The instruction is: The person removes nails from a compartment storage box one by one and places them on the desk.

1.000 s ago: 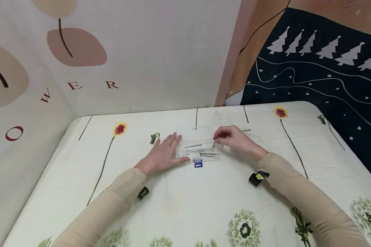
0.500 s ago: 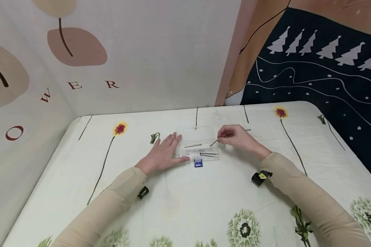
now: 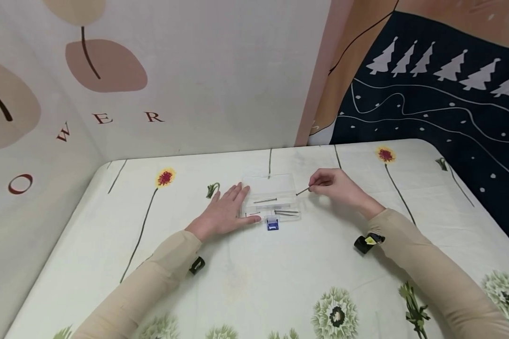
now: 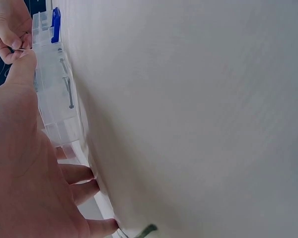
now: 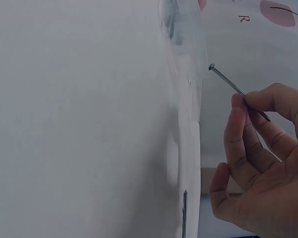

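A clear plastic box (image 3: 275,182) lies with its lid raised at the back of the table, a blue latch (image 3: 273,225) at its front. Several nails (image 3: 286,213) rest in the front compartments, and a single nail (image 3: 265,200) lies further back in it. My left hand (image 3: 224,209) rests at the box's left end, fingers spread and straight, thumb along the front edge. To the right of the box, my right hand (image 3: 341,188) pinches a nail (image 5: 228,80) between thumb and fingertips, its head pointing toward the box. The held nail is above the table, apart from the box.
Another nail (image 5: 185,213) lies on the table below my right hand; in the head view the hand hides it. A white flowered cloth (image 3: 246,273) covers the table. Printed fabric walls (image 3: 220,94) stand behind its far edge.
My right hand has drawn rightward and slightly back from the box with the nail, which has swung from near upright toward a flatter tilt. My left hand stays in place.
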The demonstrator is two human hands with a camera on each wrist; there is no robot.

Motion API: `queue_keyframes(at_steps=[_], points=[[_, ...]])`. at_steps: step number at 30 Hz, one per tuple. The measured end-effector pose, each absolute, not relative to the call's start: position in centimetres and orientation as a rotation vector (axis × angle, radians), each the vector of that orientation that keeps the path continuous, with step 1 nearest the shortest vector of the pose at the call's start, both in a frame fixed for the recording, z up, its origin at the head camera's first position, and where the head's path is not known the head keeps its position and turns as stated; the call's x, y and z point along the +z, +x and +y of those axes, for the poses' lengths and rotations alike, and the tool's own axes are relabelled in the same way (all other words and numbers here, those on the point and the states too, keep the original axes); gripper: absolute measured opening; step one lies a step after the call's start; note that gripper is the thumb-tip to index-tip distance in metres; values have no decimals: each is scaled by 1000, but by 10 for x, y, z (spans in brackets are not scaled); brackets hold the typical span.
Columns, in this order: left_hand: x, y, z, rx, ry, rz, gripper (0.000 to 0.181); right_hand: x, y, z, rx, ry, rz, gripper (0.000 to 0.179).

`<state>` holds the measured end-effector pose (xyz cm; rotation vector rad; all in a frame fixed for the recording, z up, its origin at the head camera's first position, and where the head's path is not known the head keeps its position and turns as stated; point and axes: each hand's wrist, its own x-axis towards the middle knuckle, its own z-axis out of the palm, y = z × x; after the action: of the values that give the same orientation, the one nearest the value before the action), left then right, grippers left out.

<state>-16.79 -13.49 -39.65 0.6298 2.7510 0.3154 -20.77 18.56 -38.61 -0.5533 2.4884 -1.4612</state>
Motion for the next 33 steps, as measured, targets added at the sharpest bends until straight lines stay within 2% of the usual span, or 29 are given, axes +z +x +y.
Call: queue_keyframes(at_steps=[33], points=[[-396, -168, -135, 297, 637, 2747, 98, -384, -218, 226, -1382, -384, 2620, 17]])
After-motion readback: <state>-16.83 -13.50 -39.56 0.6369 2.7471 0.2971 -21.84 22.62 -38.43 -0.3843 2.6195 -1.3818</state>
